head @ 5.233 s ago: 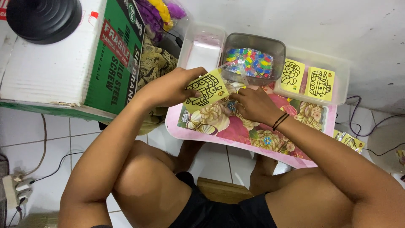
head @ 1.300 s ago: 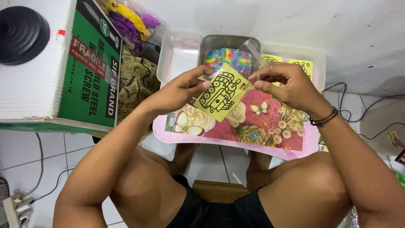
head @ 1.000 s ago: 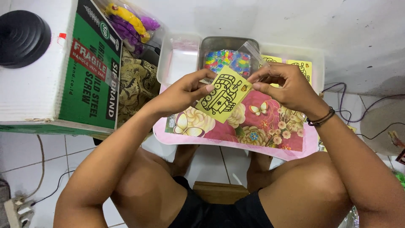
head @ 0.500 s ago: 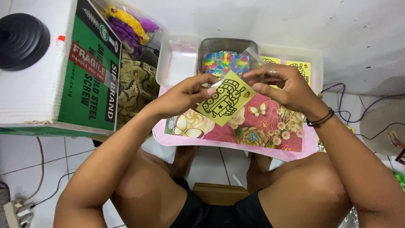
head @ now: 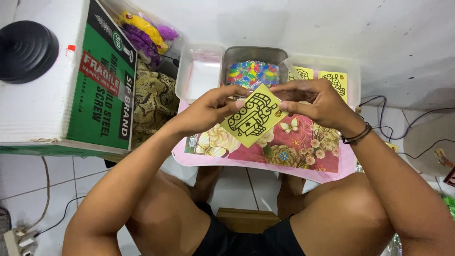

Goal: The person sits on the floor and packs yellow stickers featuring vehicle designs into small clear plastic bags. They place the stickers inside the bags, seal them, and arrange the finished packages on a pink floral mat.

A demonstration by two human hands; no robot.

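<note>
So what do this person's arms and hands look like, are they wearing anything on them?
Both arms are bare, with no sleeves or gloves in view. The right hand has thin dark bands around its wrist. The left hand wears nothing, no ring or watch visible.

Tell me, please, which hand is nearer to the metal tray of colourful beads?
Left. The left hand sits just below the metal tray, its fingertips near the front rim. The right hand is below and to the tray's right, by the yellow card.

Green-and-white cardboard box (head: 102,90) left; metal tray of coloured beads (head: 251,71) behind floral mat (head: 303,151)
</note>
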